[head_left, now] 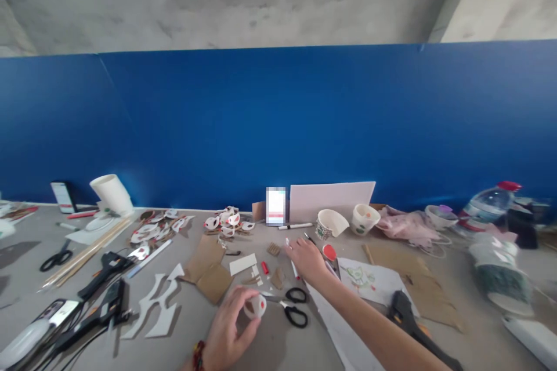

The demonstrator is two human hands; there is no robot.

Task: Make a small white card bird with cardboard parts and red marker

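Note:
My left hand [230, 324] curls its thumb and fingers around a small white round piece [256, 306] with a red spot, low in the middle of the view. Just to its right lie scissors [292, 314] with black handles, their blades pointing toward that piece. Farther away, my right hand [308, 258] reaches over the tabletop with its fingers drawn together. A tiny whitish bit shows at its fingertips, too small to name. Near this hand are a red disc [329, 252], a piece of corrugated cardboard [274, 249] and a small red cap [265, 268].
Glue guns [104, 272] and white paper cut-outs [159, 304] lie at left. Several white-and-red cut pieces [228, 220] are piled behind. A phone [275, 206] stands against the blue partition [278, 122]. Paper cups [364, 219], a drawing [359, 276] and a bottle [489, 206] are at right.

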